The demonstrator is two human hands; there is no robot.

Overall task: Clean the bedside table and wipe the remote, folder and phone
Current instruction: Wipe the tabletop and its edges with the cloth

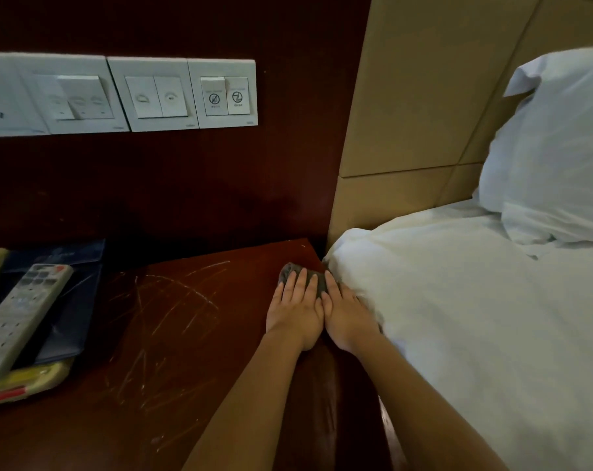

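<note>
desk (172,334) first: we had both hands on a grey cloth (314,279) at its far right corner, hard against the white bedding (458,300). our left hand (295,307) and right hand (346,309) lay side by side, touching, with fingers straight and flat. they pressed the cloth down rather than gripping it. we judged this to be the wiping of the surface itself, at one corner only. the wood showed many pale scratches, and we could not tell by sight which parts were already wiped. the remote (19,311) lay at the left edge on top of the blue folder (70,300). the folder rested on a yellowish thing (26,379) with a red label, perhaps the phone, though we could not be sure. none of the three was in hand or under the cloth, so we took their wiping as left to do. the patch beneath them, too, looked unreached, since they sat on it.
</note>
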